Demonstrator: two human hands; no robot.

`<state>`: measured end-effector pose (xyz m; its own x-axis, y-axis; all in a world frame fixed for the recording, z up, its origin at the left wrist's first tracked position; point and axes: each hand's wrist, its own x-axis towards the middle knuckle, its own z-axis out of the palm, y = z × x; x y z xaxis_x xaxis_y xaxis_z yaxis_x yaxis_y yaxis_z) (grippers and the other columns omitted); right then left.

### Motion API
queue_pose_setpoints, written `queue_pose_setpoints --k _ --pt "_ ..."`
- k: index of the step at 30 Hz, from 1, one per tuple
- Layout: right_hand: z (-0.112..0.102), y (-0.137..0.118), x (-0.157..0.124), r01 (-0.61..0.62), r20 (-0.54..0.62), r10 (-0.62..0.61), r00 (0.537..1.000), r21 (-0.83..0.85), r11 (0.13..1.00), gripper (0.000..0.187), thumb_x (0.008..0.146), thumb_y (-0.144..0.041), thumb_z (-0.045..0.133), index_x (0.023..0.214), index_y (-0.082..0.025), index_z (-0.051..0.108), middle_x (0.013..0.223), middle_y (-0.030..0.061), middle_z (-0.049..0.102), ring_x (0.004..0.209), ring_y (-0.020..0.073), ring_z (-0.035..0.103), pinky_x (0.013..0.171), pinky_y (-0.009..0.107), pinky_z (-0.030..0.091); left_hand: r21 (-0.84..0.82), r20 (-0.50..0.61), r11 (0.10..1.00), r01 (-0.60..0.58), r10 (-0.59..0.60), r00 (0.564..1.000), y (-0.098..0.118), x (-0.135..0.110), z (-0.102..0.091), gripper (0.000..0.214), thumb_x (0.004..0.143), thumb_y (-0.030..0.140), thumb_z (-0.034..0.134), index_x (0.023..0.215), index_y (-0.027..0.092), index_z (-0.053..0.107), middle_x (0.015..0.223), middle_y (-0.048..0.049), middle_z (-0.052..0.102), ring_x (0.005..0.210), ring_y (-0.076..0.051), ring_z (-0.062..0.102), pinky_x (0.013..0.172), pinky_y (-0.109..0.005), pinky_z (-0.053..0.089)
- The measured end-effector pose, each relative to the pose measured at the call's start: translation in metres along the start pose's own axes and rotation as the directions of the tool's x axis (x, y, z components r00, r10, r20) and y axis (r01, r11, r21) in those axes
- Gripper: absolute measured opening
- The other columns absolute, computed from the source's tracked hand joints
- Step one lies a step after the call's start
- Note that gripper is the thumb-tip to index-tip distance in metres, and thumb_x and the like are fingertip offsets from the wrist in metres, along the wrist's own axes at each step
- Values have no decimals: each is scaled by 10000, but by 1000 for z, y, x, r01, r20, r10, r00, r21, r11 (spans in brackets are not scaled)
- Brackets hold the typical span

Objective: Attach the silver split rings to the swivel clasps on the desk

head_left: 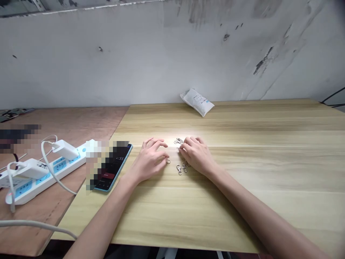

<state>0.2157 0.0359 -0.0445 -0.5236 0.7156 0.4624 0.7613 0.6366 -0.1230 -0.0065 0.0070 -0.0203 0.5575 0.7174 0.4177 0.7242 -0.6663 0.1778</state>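
My left hand (151,160) is over the wood-grain table, thumb and index finger close together at a thin metal key ring (168,162), the other fingers loosely curved. Facing it, my right hand (198,154) has its fingertips pinched on a small metal piece (178,148), whose tip pokes out to the left; its kind is too small to make out. A little pile of metal clasps and rings (178,141) lies just beyond the right fingertips. Nearer me, below that hand, lie a swivel clasp (179,169) and another clasp (184,167), with more metal partly hidden by the palm.
A phone (113,172) lies left of my left hand, partly pixelated. Further left, a white power strip (54,171) with chargers and cables rests on a reddish board (88,117). A white plastic packet (198,101) leans at the table's back edge by the wall.
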Motion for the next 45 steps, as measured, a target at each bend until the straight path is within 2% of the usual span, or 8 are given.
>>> queue_pose_setpoints --k 2,6,11,16,21,31,36,45 --pt "-1 -2 -2 -50 -30 57 998 207 977 171 942 -228 505 831 -185 627 852 49 638 799 170 572 823 337 347 -11 -37 1000 25 -25 999 2 0 1 114 856 196 598 847 245 701 1119 -39 653 1172 -244 532 1070 -501 319" --pt "-5 -12 -5 -139 3 161 987 524 841 149 894 -232 555 752 -198 585 707 -18 617 664 127 548 791 325 353 -65 -117 995 72 -79 990 11 2 5 101 880 254 612 920 252 704 1109 -41 656 1148 -232 547 1041 -457 333" --pt "-12 -22 -6 -148 7 182 983 617 773 151 882 -232 556 738 -200 589 684 -21 629 641 125 537 791 338 351 -142 -164 986 81 -105 981 20 3 8 95 886 244 610 901 240 704 1064 -38 665 1134 -227 550 1002 -422 347" --pt "-11 -23 -7 -117 -14 162 987 630 768 129 884 -229 552 759 -203 572 668 -23 624 626 125 541 773 333 358 -232 -112 959 162 -191 975 22 4 7 99 883 216 608 901 240 702 1083 -32 655 1147 -222 537 993 -404 344" --pt "-7 -22 -9 -48 -63 101 993 560 827 58 862 -180 553 809 -202 554 706 -31 628 608 108 539 789 320 362 -262 -84 947 185 -213 973 21 2 6 101 874 199 613 872 247 702 1081 -20 656 1162 -221 525 1016 -408 324" --pt "-9 -26 -9 113 -239 -43 970 290 950 105 889 -156 528 815 -184 596 706 -16 631 609 102 549 811 283 364 -309 -68 929 204 -236 969 20 3 7 100 864 188 605 842 240 688 1101 -17 649 1164 -216 525 1040 -415 314" --pt "-7 -26 -9 188 -261 -138 955 178 966 141 923 -165 512 842 -175 628 713 2 624 655 120 547 839 289 369 -277 -74 937 212 -241 968 19 3 7 94 855 189 614 806 234 680 1090 -12 652 1148 -219 534 1030 -416 320" --pt "-21 -16 -10 315 -281 -334 900 -111 943 252 922 -52 466 989 -191 665 769 16 622 685 130 505 825 301 386 -275 -204 935 223 -283 937 18 5 3 95 846 205 623 778 227 685 1114 -38 633 1127 -238 541 1003 -448 366"
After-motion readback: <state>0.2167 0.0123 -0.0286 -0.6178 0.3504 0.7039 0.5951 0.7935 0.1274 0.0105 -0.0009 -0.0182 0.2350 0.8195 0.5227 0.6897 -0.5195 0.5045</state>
